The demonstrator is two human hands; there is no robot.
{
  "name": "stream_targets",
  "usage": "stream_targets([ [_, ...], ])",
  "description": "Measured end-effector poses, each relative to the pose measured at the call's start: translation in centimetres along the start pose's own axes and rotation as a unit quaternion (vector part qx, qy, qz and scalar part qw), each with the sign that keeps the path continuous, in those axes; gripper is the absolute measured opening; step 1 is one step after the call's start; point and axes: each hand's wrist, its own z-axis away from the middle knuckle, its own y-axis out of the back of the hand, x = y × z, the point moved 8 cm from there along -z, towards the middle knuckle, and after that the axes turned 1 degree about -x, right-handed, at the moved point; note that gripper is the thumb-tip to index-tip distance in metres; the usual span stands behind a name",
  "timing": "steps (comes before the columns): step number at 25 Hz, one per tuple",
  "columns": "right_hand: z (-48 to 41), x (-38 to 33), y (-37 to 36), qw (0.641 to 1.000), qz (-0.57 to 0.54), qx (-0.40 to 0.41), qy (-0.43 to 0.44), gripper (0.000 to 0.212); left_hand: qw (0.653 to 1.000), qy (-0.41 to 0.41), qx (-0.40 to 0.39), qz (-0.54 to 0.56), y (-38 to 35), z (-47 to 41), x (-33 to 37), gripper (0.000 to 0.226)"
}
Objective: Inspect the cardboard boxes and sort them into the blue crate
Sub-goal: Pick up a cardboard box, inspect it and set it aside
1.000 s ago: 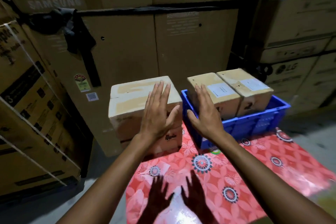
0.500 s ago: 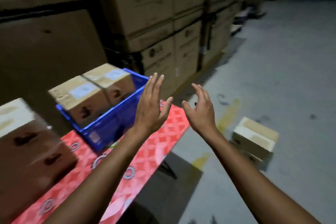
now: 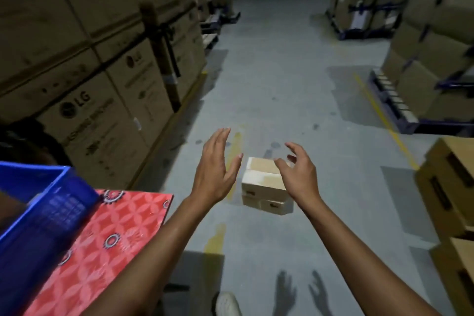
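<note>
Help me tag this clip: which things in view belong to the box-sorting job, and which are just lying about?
Part of the job:
small cardboard boxes stacked on the floor
blue crate on the red-covered table
left hand and right hand, both empty above the boxes

Just lying about:
LG cartons stacked on the left
palletised cartons on the right

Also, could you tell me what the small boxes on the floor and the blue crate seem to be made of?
Small boxes: most likely cardboard, matte tan, with flat panels and a paler strip across the top. Blue crate: apparently moulded plastic, uniformly blue with a slight sheen, though blurred here.
</note>
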Motion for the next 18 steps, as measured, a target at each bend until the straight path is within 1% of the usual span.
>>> stream_targets([
  [3,-4.7,2.7,-0.2,0.998,-0.021,0.016,-0.052,0.046,1.0,0.007,-0.025,0.001,-3.9,-4.7,-3.1,0.059],
  [5,-8.7,4.3,-1.2,0.996,-0.015,0.022,-0.079,0.045,0.999,0.018,-0.048,0.011,-6.9,-8.7,-6.4,0.059],
  [7,-13.1,6.1,-2.8,0.994,-0.01,0.021,-0.102,0.047,0.996,0.028,-0.088,0.014,-10.6,-12.7,-9.6,0.06],
  [9,-17.7,8.7,-5.1,0.99,-0.013,0.023,-0.137,0.047,0.991,0.056,-0.119,0.02,-14.1,-16.4,-13.4,0.06],
  [12,-23.1,12.9,-8.0,0.983,-0.021,0.011,-0.181,0.048,0.984,0.078,-0.161,0.023,-19.3,-20.5,-18.1,0.06],
  [15,-27.8,19.6,-10.3,0.976,-0.019,0.008,-0.218,0.047,0.975,0.102,-0.195,0.018,-26.0,-22.7,-23.3,0.06],
  [18,-31.0,29.4,-13.2,0.969,-0.017,0.008,-0.244,0.045,0.969,0.108,-0.223,-0.014,-34.3,-22.5,-30.2,0.061],
])
